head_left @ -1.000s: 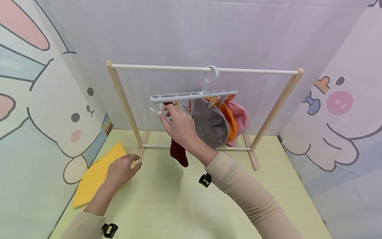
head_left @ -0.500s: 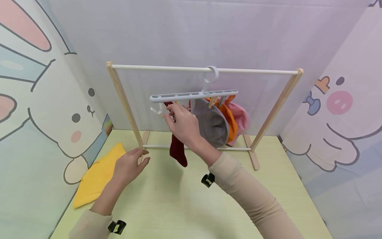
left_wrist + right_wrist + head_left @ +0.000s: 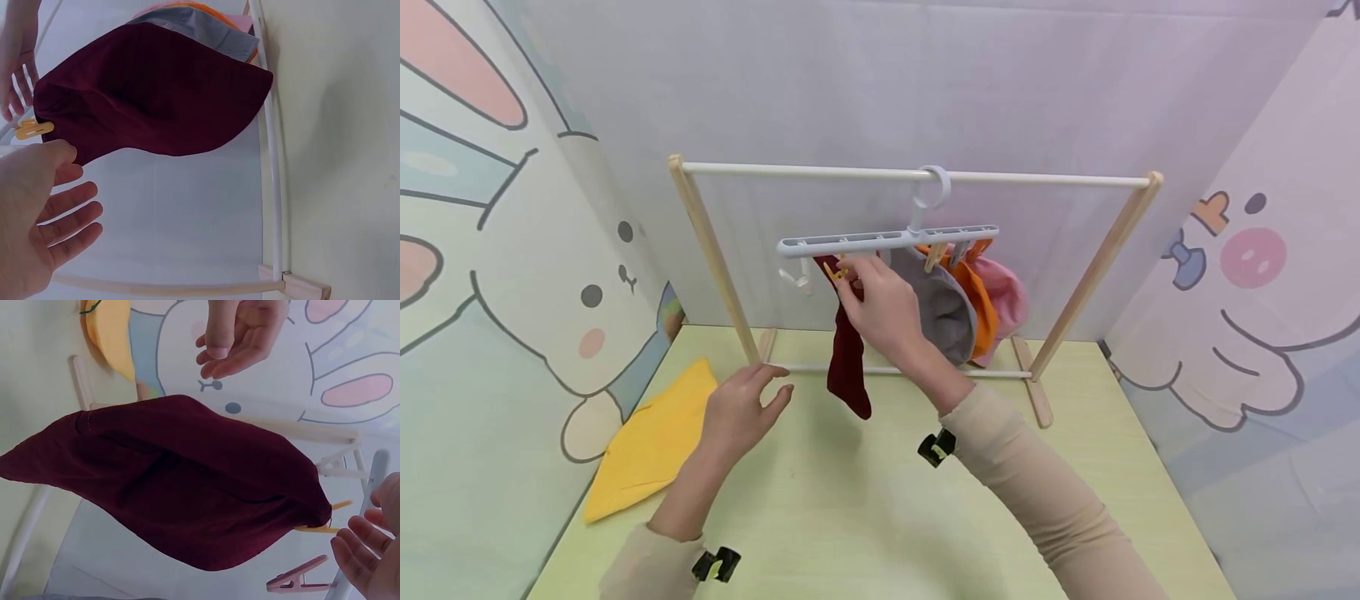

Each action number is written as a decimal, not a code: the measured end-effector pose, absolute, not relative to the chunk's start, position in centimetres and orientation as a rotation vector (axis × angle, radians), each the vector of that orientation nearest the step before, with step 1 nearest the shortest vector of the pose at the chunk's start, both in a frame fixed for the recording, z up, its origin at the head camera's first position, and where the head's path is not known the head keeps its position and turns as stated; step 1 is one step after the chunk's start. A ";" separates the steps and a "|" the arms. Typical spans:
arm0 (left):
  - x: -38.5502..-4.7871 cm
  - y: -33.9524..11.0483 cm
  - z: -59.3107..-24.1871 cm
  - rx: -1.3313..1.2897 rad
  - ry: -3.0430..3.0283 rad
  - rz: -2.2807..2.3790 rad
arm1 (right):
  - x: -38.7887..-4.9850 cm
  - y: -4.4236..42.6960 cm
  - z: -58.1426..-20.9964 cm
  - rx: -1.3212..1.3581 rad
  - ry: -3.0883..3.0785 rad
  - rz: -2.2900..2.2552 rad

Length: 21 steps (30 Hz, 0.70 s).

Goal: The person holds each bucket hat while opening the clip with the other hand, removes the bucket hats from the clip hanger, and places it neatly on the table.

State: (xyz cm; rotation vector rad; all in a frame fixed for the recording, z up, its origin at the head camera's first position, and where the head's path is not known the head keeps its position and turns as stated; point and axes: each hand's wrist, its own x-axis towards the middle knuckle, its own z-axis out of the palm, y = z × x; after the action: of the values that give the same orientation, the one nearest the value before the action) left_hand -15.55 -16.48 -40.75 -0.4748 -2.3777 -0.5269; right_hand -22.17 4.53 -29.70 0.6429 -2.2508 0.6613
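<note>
A maroon cloth piece (image 3: 847, 367) (image 3: 156, 94) (image 3: 187, 481) hangs from a yellow clip (image 3: 835, 272) (image 3: 34, 129) (image 3: 317, 529) near the left part of the grey hanger bar (image 3: 850, 243). Beside that clip is my right hand (image 3: 883, 312) (image 3: 19, 59) (image 3: 372, 547), its fingers loosely bent and nothing seen held in them. My left hand (image 3: 741, 412) (image 3: 47, 219) (image 3: 247, 334) hovers by the rack's lower left post, fingers relaxed and empty. A white clip (image 3: 797, 279) dangles at the bar's left end.
The hanger's ring (image 3: 932, 187) hooks over the rack's white rail (image 3: 1037, 177). Grey (image 3: 946, 321), orange (image 3: 977, 304) and pink (image 3: 1009, 296) hats hang on the right. A yellow cloth piece (image 3: 643, 454) lies on the table's left side.
My right hand has moved rightward from beside the white clip, and the yellow clip now shows more fully. My left hand has shifted right and slightly up.
</note>
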 end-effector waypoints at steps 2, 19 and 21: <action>-15.6 -16.2 -40.6 -0.482 -2.357 -0.545 | -22.4 4.8 -29.8 0.642 -2.251 0.663; -16.3 -13.7 -38.4 -0.501 -2.277 -0.694 | -23.5 6.4 -31.1 0.575 -2.293 0.745; -16.4 -13.3 -38.3 -0.503 -2.278 -0.712 | -23.5 6.4 -31.2 0.572 -2.301 0.748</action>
State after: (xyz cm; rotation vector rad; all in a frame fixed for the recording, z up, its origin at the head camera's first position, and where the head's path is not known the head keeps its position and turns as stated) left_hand -16.38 -13.32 -38.28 -0.5031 -2.2783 -0.7121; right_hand -23.54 6.43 -31.22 0.5715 -2.3006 0.7482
